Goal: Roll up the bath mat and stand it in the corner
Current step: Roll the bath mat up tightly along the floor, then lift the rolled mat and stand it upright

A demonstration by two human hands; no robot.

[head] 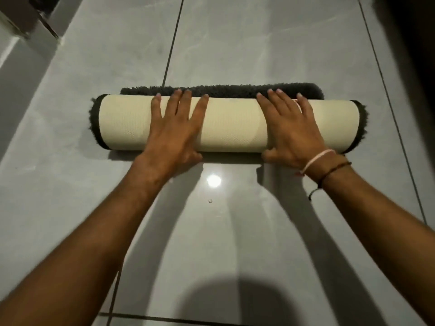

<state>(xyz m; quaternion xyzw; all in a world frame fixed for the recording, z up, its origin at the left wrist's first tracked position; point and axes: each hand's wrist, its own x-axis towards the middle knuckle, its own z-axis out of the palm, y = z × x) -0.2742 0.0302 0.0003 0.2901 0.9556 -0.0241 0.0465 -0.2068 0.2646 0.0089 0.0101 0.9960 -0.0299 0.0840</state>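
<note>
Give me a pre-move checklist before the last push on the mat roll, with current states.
1. Left hand flat on the bath mat: ok.
2. Right hand flat on the roll: ok.
3. Rolling finished: not ok, a dark pile strip lies unrolled beyond the fingers.
4. Roll ends even: ok, both ends look roughly flush.
5. Tile floor ahead free of obstacles: ok.
6. Corner to stand it in: cannot tell, only a wall edge shows at upper left.

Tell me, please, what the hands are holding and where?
Nothing is gripped: left hand and right hand press flat, fingers spread, on the rolled bath mat's cream backing.
</note>
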